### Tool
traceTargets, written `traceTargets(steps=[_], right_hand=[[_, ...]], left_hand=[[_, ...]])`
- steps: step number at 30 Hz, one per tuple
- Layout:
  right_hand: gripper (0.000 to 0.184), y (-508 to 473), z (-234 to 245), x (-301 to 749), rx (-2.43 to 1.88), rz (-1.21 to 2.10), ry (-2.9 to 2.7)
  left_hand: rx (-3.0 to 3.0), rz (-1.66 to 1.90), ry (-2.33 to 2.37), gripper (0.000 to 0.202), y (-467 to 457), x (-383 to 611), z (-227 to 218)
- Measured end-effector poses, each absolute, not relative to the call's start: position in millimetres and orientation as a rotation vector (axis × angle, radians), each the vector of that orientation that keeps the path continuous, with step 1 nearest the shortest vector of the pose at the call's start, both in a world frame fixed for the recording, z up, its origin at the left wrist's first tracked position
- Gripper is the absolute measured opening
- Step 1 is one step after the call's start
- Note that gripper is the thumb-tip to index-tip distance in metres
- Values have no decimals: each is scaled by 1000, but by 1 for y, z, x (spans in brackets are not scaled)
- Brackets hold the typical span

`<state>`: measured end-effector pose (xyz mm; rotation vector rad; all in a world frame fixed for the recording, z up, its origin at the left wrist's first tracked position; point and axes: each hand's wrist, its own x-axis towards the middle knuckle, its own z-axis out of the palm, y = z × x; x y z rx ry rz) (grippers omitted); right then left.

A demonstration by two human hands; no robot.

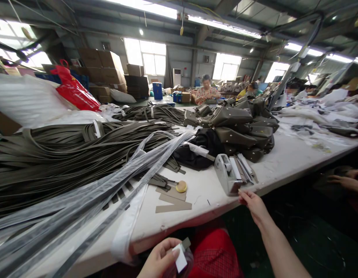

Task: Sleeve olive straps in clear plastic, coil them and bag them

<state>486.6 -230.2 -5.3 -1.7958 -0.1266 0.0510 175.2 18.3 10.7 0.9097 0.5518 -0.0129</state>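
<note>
My left hand point(161, 258) is closed at the bottom of the view, below the table's front edge. Thumb and fingers grip an olive-grey strap end point(185, 243) with a white paper wrap point(180, 259) around it; the rest of the strap is mostly hidden. At the table edge, my right hand point(255, 207) pinches thumb and fingertips together against the front of a grey tape dispenser point(225, 175). What lies in that pinch is too small to make out. White-and-grey wrapped pieces point(245, 169) lean beside the dispenser.
Long dark straps point(65, 166) cover the left of the table point(204, 208), some in clear plastic sleeves point(109, 193). Flat grey-brown strips point(173, 206) and a yellow tape roll point(181, 187) lie mid-table. Olive bags point(233, 123) are piled behind. Another person's hands point(348, 179) show at right.
</note>
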Motion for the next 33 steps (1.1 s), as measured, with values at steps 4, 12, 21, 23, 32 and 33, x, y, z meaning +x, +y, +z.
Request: traceTargets(steps=[4, 12, 21, 23, 32, 33], right_hand=[[47, -236, -11, 490, -1801, 121, -101], [47, -197, 10, 407, -1669, 500, -363], [39, -121, 51, 309, -1506, 783, -657], [43, -113, 43, 307, -1555, 807, -640], [41, -96, 33, 301, -1366, 988, -644], [39, -93, 35, 300, -1320, 999, -660]], left_hand=[[958, 17, 544, 51, 19, 176, 11], [1103, 199, 546, 60, 18, 196, 37], [1240, 372, 591, 50, 13, 207, 45], [1244, 400, 591, 50, 14, 205, 46], [1299, 521, 714, 53, 18, 201, 50], [1323, 535, 723, 53, 19, 200, 51]])
